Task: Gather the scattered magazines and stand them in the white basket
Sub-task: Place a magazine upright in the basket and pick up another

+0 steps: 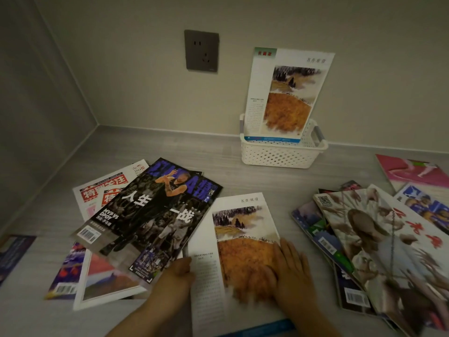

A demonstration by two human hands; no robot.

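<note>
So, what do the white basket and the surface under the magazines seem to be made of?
The basket looks like moulded white plastic with a matte finish: its walls carry regular punched holes and a thick rolled rim. The surface looks like grey wood-grain laminate or vinyl, going by the faint streaks and dull sheen, though real wood cannot be ruled out.

Dim light, plain beige back wall [364, 25], a side wall [36, 81] meeting it in a corner at left, dark grey wall socket [201, 51], pale grey wood-grain surface [243, 178]
</note>
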